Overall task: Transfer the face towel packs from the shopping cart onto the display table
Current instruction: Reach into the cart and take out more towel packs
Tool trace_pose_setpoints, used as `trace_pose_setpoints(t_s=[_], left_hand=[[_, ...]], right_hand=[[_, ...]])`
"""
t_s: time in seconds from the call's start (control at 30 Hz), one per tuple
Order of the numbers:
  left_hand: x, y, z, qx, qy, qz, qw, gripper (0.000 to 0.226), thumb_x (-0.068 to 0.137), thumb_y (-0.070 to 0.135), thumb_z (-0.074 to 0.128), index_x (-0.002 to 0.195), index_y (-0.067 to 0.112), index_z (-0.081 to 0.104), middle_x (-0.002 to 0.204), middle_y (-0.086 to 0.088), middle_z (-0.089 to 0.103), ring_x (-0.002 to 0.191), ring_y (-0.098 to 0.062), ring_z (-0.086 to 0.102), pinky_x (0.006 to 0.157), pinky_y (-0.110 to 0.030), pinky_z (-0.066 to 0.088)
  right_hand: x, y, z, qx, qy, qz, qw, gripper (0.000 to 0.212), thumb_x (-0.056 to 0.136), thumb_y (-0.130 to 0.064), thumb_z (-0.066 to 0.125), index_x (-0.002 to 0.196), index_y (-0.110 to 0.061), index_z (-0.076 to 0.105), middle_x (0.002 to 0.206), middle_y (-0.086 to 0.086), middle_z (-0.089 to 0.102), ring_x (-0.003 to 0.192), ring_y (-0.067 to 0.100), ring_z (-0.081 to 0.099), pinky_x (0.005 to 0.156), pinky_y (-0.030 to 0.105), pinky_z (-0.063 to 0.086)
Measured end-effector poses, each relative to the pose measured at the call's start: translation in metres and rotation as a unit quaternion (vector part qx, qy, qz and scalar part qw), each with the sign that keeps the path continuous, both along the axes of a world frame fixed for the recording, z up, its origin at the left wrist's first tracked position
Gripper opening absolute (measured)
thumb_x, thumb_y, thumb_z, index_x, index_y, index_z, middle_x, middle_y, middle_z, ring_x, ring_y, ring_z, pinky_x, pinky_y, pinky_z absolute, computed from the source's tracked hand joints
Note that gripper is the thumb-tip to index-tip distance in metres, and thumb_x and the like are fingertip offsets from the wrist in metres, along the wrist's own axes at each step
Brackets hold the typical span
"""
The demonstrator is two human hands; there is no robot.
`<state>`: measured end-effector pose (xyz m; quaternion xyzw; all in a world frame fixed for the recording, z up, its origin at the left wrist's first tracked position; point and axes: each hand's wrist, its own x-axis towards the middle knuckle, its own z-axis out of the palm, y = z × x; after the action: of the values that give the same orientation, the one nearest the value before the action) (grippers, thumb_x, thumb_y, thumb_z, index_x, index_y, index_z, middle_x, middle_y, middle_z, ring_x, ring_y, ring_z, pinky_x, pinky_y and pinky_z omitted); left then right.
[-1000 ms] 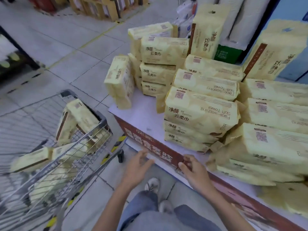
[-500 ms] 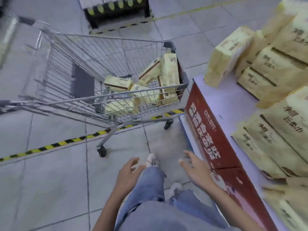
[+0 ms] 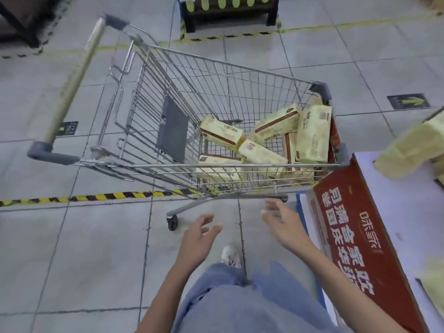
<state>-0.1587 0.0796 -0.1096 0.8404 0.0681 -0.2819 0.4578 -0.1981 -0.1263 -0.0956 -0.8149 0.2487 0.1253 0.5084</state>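
A wire shopping cart [image 3: 242, 73] stands ahead of me with several pale yellow face towel packs [image 3: 312, 134] heaped in its right end. The display table [image 3: 406, 188], white on top with a red printed side, is at my right, and one yellow pack [image 3: 408, 146] lies at its near corner. My left hand [image 3: 198, 236] and my right hand [image 3: 282, 224] hover empty below the cart's near side, fingers spread and relaxed. Neither hand touches the cart or a pack.
The cart's handle [image 3: 74, 80] points to the far left. A yellow-black floor stripe [image 3: 96, 196] runs under the cart. A dark pallet stand [image 3: 228, 13] sits beyond it. My legs and one shoe [image 3: 230, 255] are below the hands.
My view has swung left from the stacked table to the cart, which now sits closer and centred. Both empty hands have lifted toward the cart's near side.
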Motion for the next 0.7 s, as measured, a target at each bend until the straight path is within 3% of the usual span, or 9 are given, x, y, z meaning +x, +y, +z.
trace_pose_setpoints(t_s=[0.13,0.23,0.4,0.5,0.7], left_hand=[[0.063,-0.014,0.017,-0.018,-0.043,-0.025,0.999,0.03,0.091,0.022,0.061,0.12,0.015,0.059,0.115,0.005,0.06,0.101,-0.012,0.057,0.07,-0.006,0.038],[0.107,-0.029,0.026,-0.034,-0.06,-0.038,0.997,0.032,0.091,0.026,0.061,0.122,0.015,0.058,0.112,0.004,0.062,0.1,-0.013,0.06,0.08,-0.018,0.043],[0.169,-0.053,0.021,-0.007,-0.046,-0.036,0.998,0.04,0.091,0.033,0.06,0.127,0.017,0.056,0.12,0.005,0.059,0.102,-0.015,0.057,0.084,-0.029,0.045],[0.201,-0.063,0.014,0.009,0.0,-0.012,1.0,0.042,0.09,0.032,0.061,0.128,0.016,0.055,0.125,-0.002,0.06,0.11,-0.022,0.06,0.092,-0.046,0.05],[0.264,-0.077,-0.007,0.048,0.066,0.034,0.996,0.043,0.091,0.038,0.059,0.128,0.017,0.054,0.125,-0.003,0.062,0.111,-0.021,0.058,0.096,-0.044,0.048]], right_hand=[[0.028,-0.001,-0.005,0.005,0.003,-0.023,1.0,0.037,0.093,-0.022,0.057,0.127,-0.01,0.051,0.123,0.003,0.056,0.108,0.015,0.051,0.086,0.022,0.036],[0.049,-0.005,-0.011,0.014,0.009,-0.036,0.999,0.037,0.092,-0.021,0.058,0.127,-0.011,0.051,0.121,0.001,0.056,0.106,0.015,0.052,0.085,0.021,0.037],[0.099,-0.026,-0.02,0.033,-0.006,-0.037,0.999,0.024,0.092,-0.022,0.058,0.113,-0.028,0.05,0.112,-0.01,0.055,0.096,-0.001,0.052,0.074,0.004,0.04],[0.145,-0.045,-0.021,0.025,-0.025,-0.024,0.999,0.025,0.091,-0.023,0.059,0.114,-0.029,0.051,0.109,-0.013,0.056,0.098,0.005,0.056,0.082,0.019,0.043],[0.257,-0.079,-0.02,0.033,-0.017,0.041,0.998,0.027,0.091,-0.031,0.057,0.117,-0.032,0.049,0.104,-0.018,0.055,0.093,-0.001,0.055,0.077,0.025,0.047]])
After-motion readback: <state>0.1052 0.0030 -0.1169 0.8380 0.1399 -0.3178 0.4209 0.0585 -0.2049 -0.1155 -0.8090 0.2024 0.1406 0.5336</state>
